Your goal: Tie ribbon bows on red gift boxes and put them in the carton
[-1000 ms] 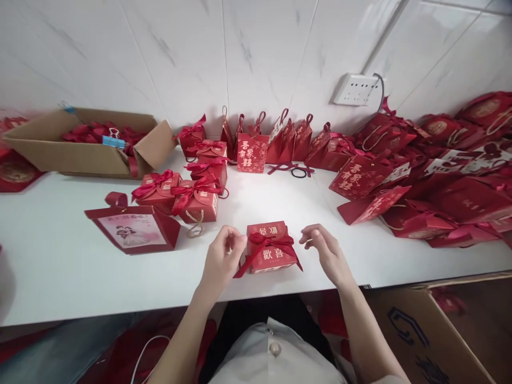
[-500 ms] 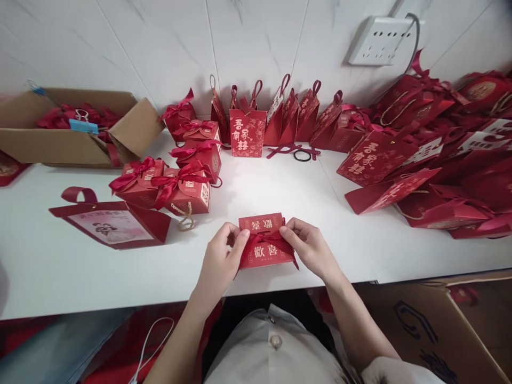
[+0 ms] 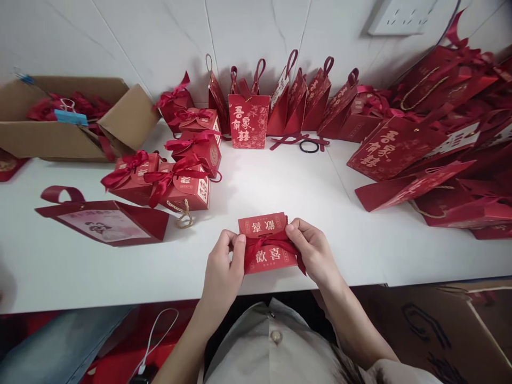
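A small red gift box with pale Chinese characters lies at the table's front edge, its top toward me. A dark red ribbon crosses its middle, with a tail hanging past the right edge. At the box's left side, my left hand pinches the ribbon between thumb and fingers. My right hand pinches the ribbon at the right side, thumb on top. The fingers below are partly hidden, so I cannot tell whether they also press on the box.
Bow-tied red boxes and a handled box with a couple's picture stand left. Behind them is a cardboard box of red ribbon. Red handled boxes line the wall; more bags pile up right. A black ring lies at the back.
The right hand has shifted slightly outward to the right, and the ribbon looks drawn straighter across the box. The view has tilted down a little.
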{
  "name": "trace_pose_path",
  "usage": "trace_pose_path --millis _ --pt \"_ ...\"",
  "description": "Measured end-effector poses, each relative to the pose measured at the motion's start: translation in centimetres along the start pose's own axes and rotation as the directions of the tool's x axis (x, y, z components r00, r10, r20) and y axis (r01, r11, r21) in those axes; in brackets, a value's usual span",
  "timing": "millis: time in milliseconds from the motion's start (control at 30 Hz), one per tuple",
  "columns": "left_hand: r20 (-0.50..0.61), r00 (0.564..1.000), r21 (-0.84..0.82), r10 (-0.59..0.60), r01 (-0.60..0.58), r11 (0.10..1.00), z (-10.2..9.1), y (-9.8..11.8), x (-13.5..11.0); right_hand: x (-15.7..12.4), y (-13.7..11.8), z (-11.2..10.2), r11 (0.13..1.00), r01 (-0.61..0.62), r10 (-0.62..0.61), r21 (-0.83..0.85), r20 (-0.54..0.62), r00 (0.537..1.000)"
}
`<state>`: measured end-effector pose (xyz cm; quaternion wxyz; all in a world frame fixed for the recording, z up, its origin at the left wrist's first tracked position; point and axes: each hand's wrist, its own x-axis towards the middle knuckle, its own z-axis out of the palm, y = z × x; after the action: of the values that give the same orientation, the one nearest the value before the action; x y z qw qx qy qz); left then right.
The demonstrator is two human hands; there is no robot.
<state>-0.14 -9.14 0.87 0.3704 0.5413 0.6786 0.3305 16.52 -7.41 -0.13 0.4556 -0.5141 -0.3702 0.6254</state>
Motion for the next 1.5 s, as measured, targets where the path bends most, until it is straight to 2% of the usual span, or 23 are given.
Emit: trace_pose_path --millis 133,233,300,367,433,533,633,667,700,767,833,867,900,967,1033,1067,1100,1233,1267,1333,1400,1433,1500 --pt "0.017 1.000 -0.041 -0.015 0.016 0.999 0.4 -0.3 0.2 0.2 0.1 -0.1 0.995 -0.010 0.009 0.103 0.015 1.000" --pt "0.033 0.999 -0.068 -0.003 0.005 0.998 0.0 -0.3 0.4 0.5 0.0 -0.9 1.000 0.018 -0.017 -0.008 0.096 0.995" --pt "0.053 0.999 -0.102 0.002 0.003 0.995 -0.4 -0.3 0.6 0.7 0.0 -1.7 0.988 0.115 -0.102 -0.105 0.114 0.988" --pt "0.094 0.995 -0.146 0.015 -0.002 0.989 -1.0 -0.3 0.7 0.8 0.1 -2.5 0.940 0.282 -0.262 -0.191 0.123 0.957" --pt "0.127 0.991 -0.183 0.043 -0.019 0.983 -1.4 -0.4 0.7 0.8 0.2 -3.1 0.856 0.418 -0.365 -0.305 0.215 0.906" --pt "0.128 0.988 -0.195 0.091 -0.065 0.979 -1.5 -0.5 0.6 0.4 0.2 -3.3 0.755 0.469 -0.283 -0.459 0.418 0.863" --pt "-0.001 0.968 -0.158 0.249 -0.246 0.956 -1.2 -0.2 0.1 -0.1 0.4 -3.0 0.706 0.502 -0.272 -0.500 0.464 0.843" --pt "-0.061 0.932 -0.122 0.357 -0.361 0.924 -1.0 -0.1 -0.2 -0.2 0.5 -2.8 0.683 0.531 -0.318 -0.501 0.451 0.834" --pt "-0.113 0.862 -0.058 0.494 -0.502 0.863 -0.8 0.1 -0.5 -0.4 0.7 -2.7 0.654 0.566 -0.378 -0.501 0.432 0.819" --pt "-0.158 0.619 0.139 0.770 -0.758 0.638 -0.2 0.6 -1.1 -0.7 1.2 -2.4 0.591 0.638 -0.514 -0.493 0.379 0.769" --pt "-0.141 0.360 0.319 0.922 -0.865 0.387 0.3 1.0 -1.8 -1.2 1.5 -2.3 0.555 0.693 -0.621 -0.460 0.325 0.713" --pt "-0.133 0.278 0.371 0.951 -0.876 0.308 0.6 1.2 -2.0 -1.5 1.6 -2.3 0.548 0.711 -0.655 -0.440 0.303 0.692" --pt "-0.135 0.233 0.394 0.963 -0.879 0.268 0.7 1.3 -2.3 -1.8 1.6 -2.4 0.542 0.725 -0.678 -0.425 0.288 0.676" --pt "-0.150 0.208 0.366 0.967 -0.896 0.250 1.0 1.7 -2.6 -2.5 1.4 -2.7 0.518 0.742 -0.710 -0.425 0.271 0.651" --pt "-0.178 0.224 0.265 0.958 -0.927 0.266 1.1 2.2 -2.7 -3.4 1.0 -3.3 0.471 0.750 -0.736 -0.463 0.261 0.624" --pt "-0.208 0.257 0.200 0.944 -0.933 0.298 1.1 2.4 -2.7 -3.8 0.8 -3.6 0.441 0.751 -0.750 -0.490 0.258 0.609" --pt "-0.246 0.315 0.131 0.917 -0.926 0.353 1.3 2.6 -2.5 -4.3 0.6 -4.1 0.410 0.749 -0.762 -0.520 0.256 0.595" --pt "-0.246 0.661 -0.097 0.709 -0.744 0.661 2.7 3.4 -1.4 -6.8 0.1 -6.6 0.349 0.695 -0.771 -0.629 0.229 0.594" --pt "-0.197 0.724 -0.123 0.661 -0.687 0.716 3.3 3.6 -1.0 -7.7 0.1 -7.4 0.345 0.670 -0.770 -0.658 0.210 0.603" --pt "-0.056 0.799 -0.133 0.599 -0.600 0.789 4.8 3.9 -0.6 -9.7 0.0 -9.5 0.332 0.588 -0.779 -0.737 0.136 0.611" --pt "0.134 0.812 -0.098 0.568 -0.560 0.823 6.5 4.2 -0.4 -12.3 -0.1 -11.9 0.337 0.450 -0.798 -0.827 0.003 0.602" --pt "0.240 0.786 -0.076 0.570 -0.570 0.818 7.5 4.3 -0.5 -13.8 -0.2 -13.2 0.353 0.370 -0.806 -0.859 -0.078 0.587" --pt "0.425 0.665 -0.059 0.614 -0.657 0.752 9.7 4.6 -0.8 -17.1 -0.6 -16.0 0.402 0.206 -0.811 -0.892 -0.242 0.533"
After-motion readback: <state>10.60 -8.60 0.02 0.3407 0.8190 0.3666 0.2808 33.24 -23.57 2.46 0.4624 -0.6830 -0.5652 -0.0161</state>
